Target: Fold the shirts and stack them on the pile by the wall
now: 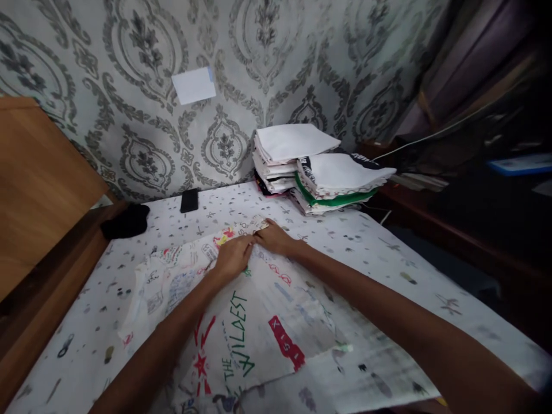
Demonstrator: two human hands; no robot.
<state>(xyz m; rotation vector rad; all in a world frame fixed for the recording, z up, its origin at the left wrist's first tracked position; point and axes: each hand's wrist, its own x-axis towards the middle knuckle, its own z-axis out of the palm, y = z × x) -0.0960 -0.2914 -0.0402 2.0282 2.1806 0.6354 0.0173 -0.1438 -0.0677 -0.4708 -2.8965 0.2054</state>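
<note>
A white T-shirt (259, 322) printed with coloured drawings and lettering, among it "THE WILDEST", lies spread on the bed. My left hand (235, 255) is closed on its cloth near the far edge. Right beside it, my right hand (272, 237) pinches the same edge, the two hands almost touching. Between them the cloth is slightly bunched. My left forearm covers part of the shirt's left side, and its near edge runs down toward the bottom of the view.
Two stacks of folded clothes, a taller left stack (297, 144) and a right stack (345, 175), stand by the wall. A black phone (189, 200) and a black cloth item (126, 222) lie at the back left. A wooden headboard (43, 190) borders the left side.
</note>
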